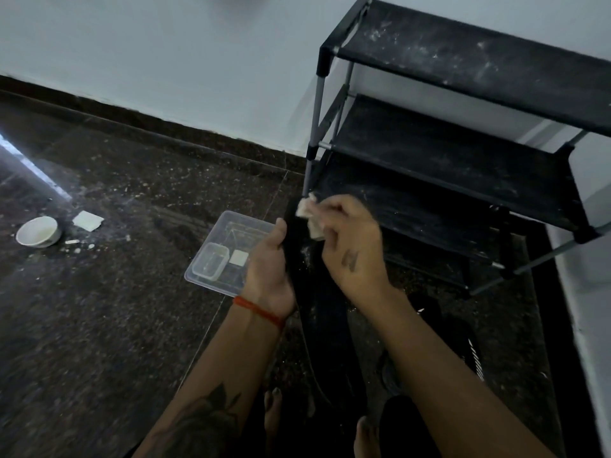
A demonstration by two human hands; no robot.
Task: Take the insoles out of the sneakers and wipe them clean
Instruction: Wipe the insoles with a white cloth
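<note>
My left hand point(269, 264) grips a long black insole point(317, 305) from its left edge and holds it above the floor. White dust specks its middle. My right hand point(350, 241) pinches a small whitish wipe point(309, 216) against the far end of the insole. A black sneaker point(463, 345) with white markings lies on the floor below my right forearm. Its inside is too dark to make out.
A clear plastic tray point(228, 246) holding a smaller clear box and a white pad lies left of my hands. A white bowl point(38, 231) and a white pad point(87, 221) sit far left. A dusty black shoe rack point(463, 153) stands right, against the wall.
</note>
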